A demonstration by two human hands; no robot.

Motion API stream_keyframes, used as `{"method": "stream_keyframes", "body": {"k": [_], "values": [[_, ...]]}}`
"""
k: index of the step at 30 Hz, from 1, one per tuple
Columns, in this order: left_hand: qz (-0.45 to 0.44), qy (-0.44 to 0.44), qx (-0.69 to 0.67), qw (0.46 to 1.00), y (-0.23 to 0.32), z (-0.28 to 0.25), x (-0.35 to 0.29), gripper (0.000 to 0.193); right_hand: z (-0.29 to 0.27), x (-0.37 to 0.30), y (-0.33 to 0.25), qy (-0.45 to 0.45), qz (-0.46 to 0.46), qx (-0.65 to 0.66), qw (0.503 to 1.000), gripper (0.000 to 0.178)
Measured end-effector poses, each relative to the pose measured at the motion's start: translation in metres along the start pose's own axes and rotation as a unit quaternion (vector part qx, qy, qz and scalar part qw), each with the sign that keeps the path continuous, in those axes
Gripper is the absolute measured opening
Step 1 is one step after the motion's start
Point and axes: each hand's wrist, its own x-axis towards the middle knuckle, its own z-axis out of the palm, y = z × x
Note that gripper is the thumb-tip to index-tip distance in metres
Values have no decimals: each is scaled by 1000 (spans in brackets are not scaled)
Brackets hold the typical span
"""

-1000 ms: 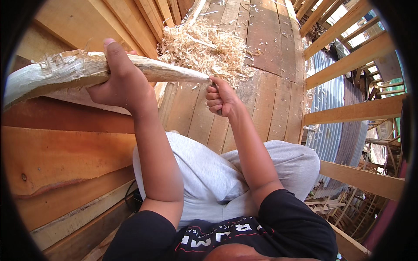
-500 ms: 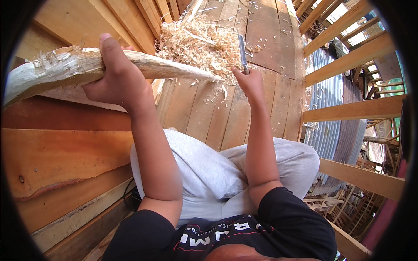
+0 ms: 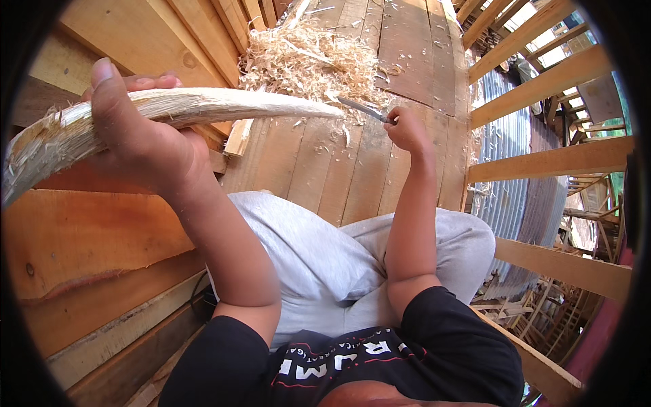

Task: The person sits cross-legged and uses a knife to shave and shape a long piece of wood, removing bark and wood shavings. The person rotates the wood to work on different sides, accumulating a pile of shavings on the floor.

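A curved, pale length of carved wood stretches from the left rim to a pointed tip near the middle. My left hand grips it from below, with the thumb up over the near side and fingertips showing beyond it. Its surface looks fibrous and freshly cut. My right hand is closed round the handle of a knife. The blade points left, its end close to the wood's tip; whether they touch I cannot tell.
Curly wood shavings lie heaped on the plank floor beyond the wood. At the left is a wall of boards. A wooden railing runs along the right, with corrugated metal sheets beyond and below it.
The knife has swung from pointing away to pointing left toward the wood's tip. My left hand has moved left along the wood, and the wood has turned a little.
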Motion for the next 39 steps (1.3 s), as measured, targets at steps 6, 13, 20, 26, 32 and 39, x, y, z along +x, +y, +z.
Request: {"method": "stream_keyframes", "body": {"k": [6, 13, 20, 26, 32, 39], "values": [[-8, 10, -11, 1000, 21, -6, 2, 32, 5, -1, 24, -208, -29, -36, 977, 25], [-9, -4, -12, 1000, 27, -16, 9, 33, 59, 10, 14, -52, 7, 32, 998, 30], [7, -10, -9, 1000, 25, -24, 14, 25, 23, 1, 17, -141, -25, 35, 989, 26], [-20, -17, -7, 1000, 27, -15, 9, 26, 24, -1, 26, -62, 71, -23, 995, 30], [-9, -14, -29, 999, 25, -22, 14, 21, 0, -6, 25, -23, 56, -2, 998, 30], [1, -18, -29, 999, 25, -23, 15, 21, 3, -5, 30, 88, 136, 2, 987, 29]]}}
